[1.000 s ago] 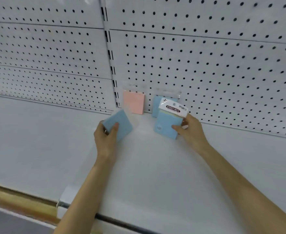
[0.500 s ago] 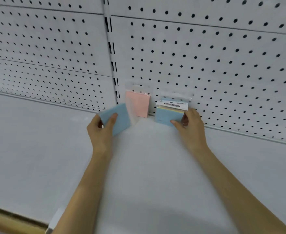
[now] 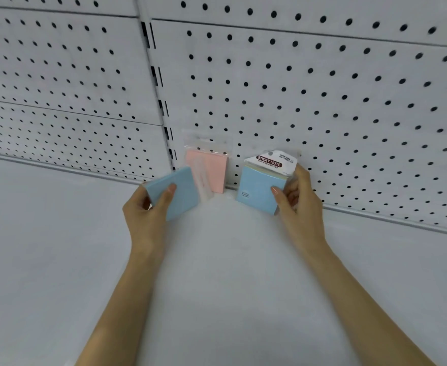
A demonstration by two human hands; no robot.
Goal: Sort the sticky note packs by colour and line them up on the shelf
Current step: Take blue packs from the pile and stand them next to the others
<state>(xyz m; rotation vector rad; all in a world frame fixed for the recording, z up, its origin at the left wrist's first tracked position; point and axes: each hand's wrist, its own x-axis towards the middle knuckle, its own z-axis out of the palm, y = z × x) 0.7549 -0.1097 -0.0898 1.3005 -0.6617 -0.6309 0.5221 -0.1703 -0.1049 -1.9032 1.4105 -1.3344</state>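
Note:
A pink sticky note pack (image 3: 215, 170) leans upright against the pegboard at the back of the white shelf (image 3: 217, 260). My left hand (image 3: 148, 210) grips a blue pack (image 3: 180, 191) in clear wrap, tilted, just left of and partly in front of the pink one. My right hand (image 3: 296, 202) holds a second blue pack (image 3: 260, 191) with a white "STICKY NOTE" header, tilted, right of the pink pack near the back wall. Whether another pack stands behind it is hidden.
White pegboard (image 3: 322, 101) forms the back wall, with a slotted upright (image 3: 161, 107) just left of the pink pack. The shelf surface runs wide to both sides.
The view moved closer to the shelf. My right hand turned its blue pack so the face shows, after pressing it toward the back wall. My left hand brought its pack nearer the pink one.

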